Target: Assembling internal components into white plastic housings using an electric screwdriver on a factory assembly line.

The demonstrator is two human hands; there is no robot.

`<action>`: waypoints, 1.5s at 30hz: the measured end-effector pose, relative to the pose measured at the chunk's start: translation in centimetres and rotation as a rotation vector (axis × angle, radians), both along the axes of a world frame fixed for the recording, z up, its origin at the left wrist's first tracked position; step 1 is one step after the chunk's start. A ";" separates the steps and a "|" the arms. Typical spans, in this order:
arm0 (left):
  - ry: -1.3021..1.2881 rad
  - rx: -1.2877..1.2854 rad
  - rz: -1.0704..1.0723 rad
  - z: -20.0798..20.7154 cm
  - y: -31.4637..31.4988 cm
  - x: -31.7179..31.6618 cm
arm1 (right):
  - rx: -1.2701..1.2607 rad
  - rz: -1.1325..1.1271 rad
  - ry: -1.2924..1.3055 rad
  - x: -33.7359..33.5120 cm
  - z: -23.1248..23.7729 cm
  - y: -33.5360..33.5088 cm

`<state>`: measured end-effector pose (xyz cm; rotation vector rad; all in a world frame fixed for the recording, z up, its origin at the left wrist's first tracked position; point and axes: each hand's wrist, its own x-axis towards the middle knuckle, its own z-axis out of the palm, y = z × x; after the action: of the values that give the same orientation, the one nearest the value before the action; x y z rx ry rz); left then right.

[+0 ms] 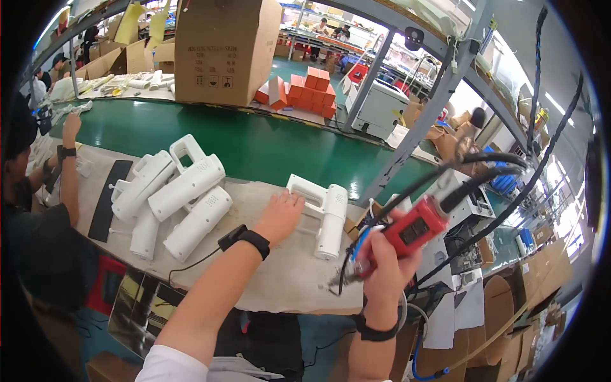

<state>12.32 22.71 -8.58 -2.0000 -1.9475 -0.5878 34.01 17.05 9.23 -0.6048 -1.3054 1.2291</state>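
In my feed the left hand (pixel 280 219) lies palm down with its fingers over the handle of a white device (pixel 332 223); I can't tell whether they grip it or only rest there. The right hand (pixel 386 270) is closed around a red power screwdriver (pixel 414 228), its tip angled down and left above the worktop (pixel 273 280) near the right end of its near edge. The tip is blurred, but it seems to be clear of the device.

That device lies near the worktop's right edge, its handle toward the far edge. A heap of similar white devices (pixel 188 184) lies across the left half, some resting on others, with a flat dark strip (pixel 109 200) beside it toward the left end. The surface is beige and smudged, and bare along the middle of the near edge.

Past the far edge I see a glossy green belt (pixel 261 146), with a large brown carton (pixel 223 54) and stacked orange boxes (pixel 312 92) on its far side. A co-worker (pixel 44 235) in dark clothing is at the left. A grey metal post (pixel 417 124) slants up at the right, and cardboard (pixel 541 274) crowds the area beyond the right edge.
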 end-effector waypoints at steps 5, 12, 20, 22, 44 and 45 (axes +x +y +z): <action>0.300 -0.162 0.041 1.3 1.4 1.3 | 0.102 -0.141 0.029 2.9 0.8 -1.3; 0.095 -0.126 0.099 1.7 -7.9 4.7 | 0.052 -0.237 -0.059 4.1 -0.1 -0.7; -0.032 -0.328 0.321 5.7 -19.0 6.4 | 0.107 -0.222 0.084 1.5 1.1 -0.4; -0.147 -0.065 0.100 7.9 -16.6 5.8 | 0.128 -0.187 0.097 0.5 0.7 0.3; -0.105 -0.497 0.027 3.0 -7.8 3.7 | 0.132 -0.102 0.045 -8.8 -4.2 5.4; -0.098 -0.489 0.025 3.8 -7.9 3.8 | 0.122 -0.118 0.017 -9.0 -4.7 5.4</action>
<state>16.07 14.85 -4.75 -2.2486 -2.3488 -0.2161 25.02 22.44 4.58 -0.5736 -1.3018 1.0487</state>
